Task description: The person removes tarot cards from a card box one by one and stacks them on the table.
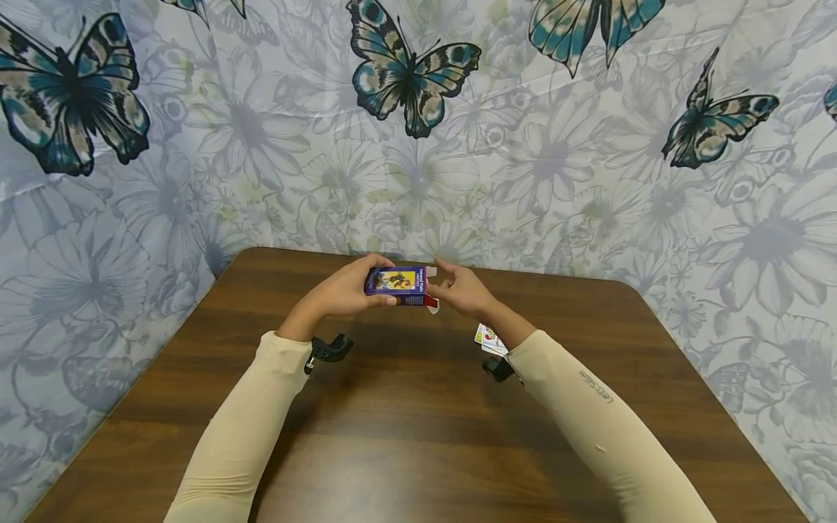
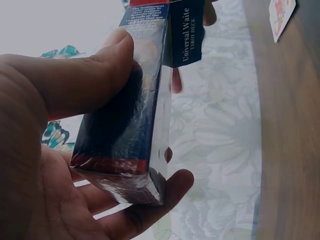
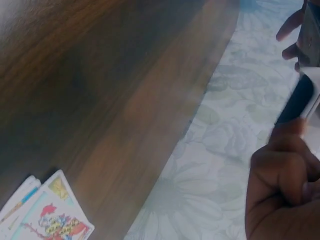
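A dark blue tarot card box [image 1: 395, 282] with a yellow picture is held above the far side of the table. My left hand [image 1: 349, 287] grips its left end, thumb across the near side and fingers around the far side. The right end of the box stands open, with a flap [image 2: 186, 35] lettered "Universal Waite Tarot Deck" folded out. At that end is my right hand [image 1: 463, 290], its fingers curled and a fingertip at the dark flap [image 3: 296, 100]. What lies inside the box is hidden.
Several loose picture cards [image 3: 55, 215] lie on the brown wooden table [image 1: 405, 421], partly behind my right wrist in the head view. A butterfly-printed cloth [image 1: 418, 181] hangs behind the table. Black wrist straps [image 1: 332, 349] sit by both sleeve cuffs.
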### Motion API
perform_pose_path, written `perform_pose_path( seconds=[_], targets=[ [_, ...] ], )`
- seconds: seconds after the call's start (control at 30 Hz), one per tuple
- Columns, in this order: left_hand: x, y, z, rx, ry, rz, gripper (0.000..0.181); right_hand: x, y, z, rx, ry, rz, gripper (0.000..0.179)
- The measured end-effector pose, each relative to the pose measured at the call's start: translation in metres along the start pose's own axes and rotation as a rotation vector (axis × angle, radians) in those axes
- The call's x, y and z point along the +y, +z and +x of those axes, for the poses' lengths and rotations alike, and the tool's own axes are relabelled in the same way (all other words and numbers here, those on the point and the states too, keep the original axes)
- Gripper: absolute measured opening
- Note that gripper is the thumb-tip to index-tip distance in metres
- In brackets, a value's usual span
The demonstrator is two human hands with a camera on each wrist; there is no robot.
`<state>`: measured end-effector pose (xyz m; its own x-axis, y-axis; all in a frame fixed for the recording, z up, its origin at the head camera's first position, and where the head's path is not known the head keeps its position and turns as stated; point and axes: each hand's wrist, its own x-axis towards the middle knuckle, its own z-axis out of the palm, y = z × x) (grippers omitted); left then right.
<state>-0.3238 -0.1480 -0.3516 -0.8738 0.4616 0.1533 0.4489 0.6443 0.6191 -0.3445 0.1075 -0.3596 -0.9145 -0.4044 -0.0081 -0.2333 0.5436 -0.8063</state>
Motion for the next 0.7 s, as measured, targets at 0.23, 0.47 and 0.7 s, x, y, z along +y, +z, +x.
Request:
perform_pose_path(
  seconds=[0.23,0.47,0.7],
  targets=[
    [0.003,0.005,0.000,-0.013,0.027,0.011,0.063,0.000,0.000,-0.002,-0.016,0.054,-0.075,0.076],
    [0.004,0.006,0.000,-0.020,0.015,0.022,0.062,0.009,-0.012,-0.009,-0.107,0.101,0.105,0.081],
    [0.001,0.005,-0.001,-0.003,0.011,0.042,0.063,0.021,-0.025,-0.019,-0.149,0.057,0.201,0.084]
  ],
)
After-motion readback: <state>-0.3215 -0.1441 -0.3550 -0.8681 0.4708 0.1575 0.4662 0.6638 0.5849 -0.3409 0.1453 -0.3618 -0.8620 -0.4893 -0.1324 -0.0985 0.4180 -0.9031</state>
